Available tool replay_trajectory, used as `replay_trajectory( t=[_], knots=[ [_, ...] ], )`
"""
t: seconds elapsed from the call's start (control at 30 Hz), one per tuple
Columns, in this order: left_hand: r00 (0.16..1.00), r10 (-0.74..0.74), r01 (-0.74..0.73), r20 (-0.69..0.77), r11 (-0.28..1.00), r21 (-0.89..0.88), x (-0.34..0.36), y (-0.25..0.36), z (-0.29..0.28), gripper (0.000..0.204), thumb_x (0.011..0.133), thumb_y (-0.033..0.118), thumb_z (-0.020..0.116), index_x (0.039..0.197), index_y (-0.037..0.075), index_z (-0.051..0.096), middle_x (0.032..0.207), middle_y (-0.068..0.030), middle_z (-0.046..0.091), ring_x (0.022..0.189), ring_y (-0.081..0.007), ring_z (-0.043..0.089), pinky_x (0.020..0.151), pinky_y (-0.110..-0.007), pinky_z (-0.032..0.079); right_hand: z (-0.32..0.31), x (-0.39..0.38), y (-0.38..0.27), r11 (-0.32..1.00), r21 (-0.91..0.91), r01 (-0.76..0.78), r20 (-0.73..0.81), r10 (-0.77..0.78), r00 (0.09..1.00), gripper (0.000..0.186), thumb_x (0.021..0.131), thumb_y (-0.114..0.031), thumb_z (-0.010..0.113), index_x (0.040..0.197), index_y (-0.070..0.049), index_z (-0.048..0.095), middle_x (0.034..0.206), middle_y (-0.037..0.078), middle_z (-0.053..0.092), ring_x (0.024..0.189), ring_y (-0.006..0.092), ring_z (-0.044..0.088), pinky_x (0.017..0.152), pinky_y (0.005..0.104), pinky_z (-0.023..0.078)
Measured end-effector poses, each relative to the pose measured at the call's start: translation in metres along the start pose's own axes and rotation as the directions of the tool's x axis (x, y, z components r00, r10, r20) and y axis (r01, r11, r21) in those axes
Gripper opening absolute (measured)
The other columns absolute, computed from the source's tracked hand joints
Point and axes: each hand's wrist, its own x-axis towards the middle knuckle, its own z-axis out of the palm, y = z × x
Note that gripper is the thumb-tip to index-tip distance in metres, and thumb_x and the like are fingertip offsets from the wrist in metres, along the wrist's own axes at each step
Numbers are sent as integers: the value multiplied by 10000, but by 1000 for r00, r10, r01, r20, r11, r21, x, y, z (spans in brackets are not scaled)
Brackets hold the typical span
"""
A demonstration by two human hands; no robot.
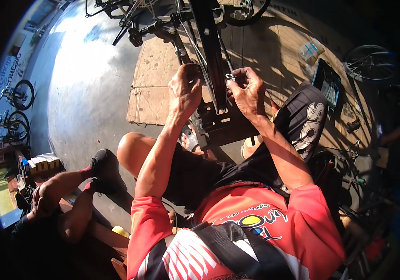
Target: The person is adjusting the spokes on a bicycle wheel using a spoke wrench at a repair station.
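My left hand [184, 91] is closed at the left side of a bicycle's narrow black wheel [203, 39], against the lower end of a dark tube [180, 52]. Its curled fingers hide whatever they grip. On the wheel's other side, my right hand [248, 91] pinches a small silver metal part [230, 77] between thumb and fingers, at the end of a thin dark rod [224, 52]. Just below both hands, the wheel's lower end meets a black slotted metal plate [223, 125] between my legs.
Flattened cardboard [151, 84] lies under the bicycle. To the right are a clear plastic bag [311, 50], a dark tray [327, 86] and a loose spoked wheel [370, 63]. Another person's legs [67, 184] extend in from the left. More bicycles [16, 119] stand far left.
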Motion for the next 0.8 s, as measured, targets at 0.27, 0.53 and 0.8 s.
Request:
replay_trajectory(
  t=[0.27,0.53,0.8],
  knots=[
    [999,-36,35,17,999,25,0,-3,2,306,867,37,648,1169,0,609,1062,-194,720,1012,-319,719,892,-387,553,-1,-2,-6,998,67,-5,20,4,1000,141,811,-56,704,929,-11,640,774,52,669,643,104,623,592,274,497],
    [994,-88,85,61,995,47,-3,6,3,350,884,59,609,1220,-37,602,1111,-208,713,1009,-310,717,891,-381,556,-1,-2,-12,993,86,-75,47,71,996,130,815,-47,698,926,-15,638,771,54,674,658,102,642,596,270,504],
    [988,-34,72,149,963,-261,-6,-4,8,257,888,155,649,1087,-3,604,899,-79,626,812,-178,582,716,-357,497,0,-4,-10,1000,16,-12,3,11,1000,143,804,-88,710,917,-28,647,764,66,684,678,121,631,640,297,510]
  ],
)
